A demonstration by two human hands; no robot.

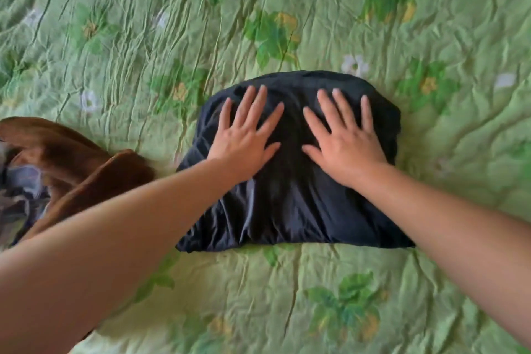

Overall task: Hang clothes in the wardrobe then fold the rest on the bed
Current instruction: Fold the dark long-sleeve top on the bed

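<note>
Flatly, both hands' fingers spread, left hand (244, 138), right hand (344, 141), pressing folded dark silky garment (293, 204), crinkled green bedspread (373, 8).

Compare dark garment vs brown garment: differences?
The dark garment is folded into a compact bundle; the brown garment lies loose and rumpled. The left hand and right hand press flat on the dark garment; no hand touches the brown garment. Both lie on the green bedspread.

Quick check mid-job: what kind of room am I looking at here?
Likely a bedroom: a green floral quilted bedspread fills the view, with a folded dark navy garment and a brown garment lying on it.
</note>
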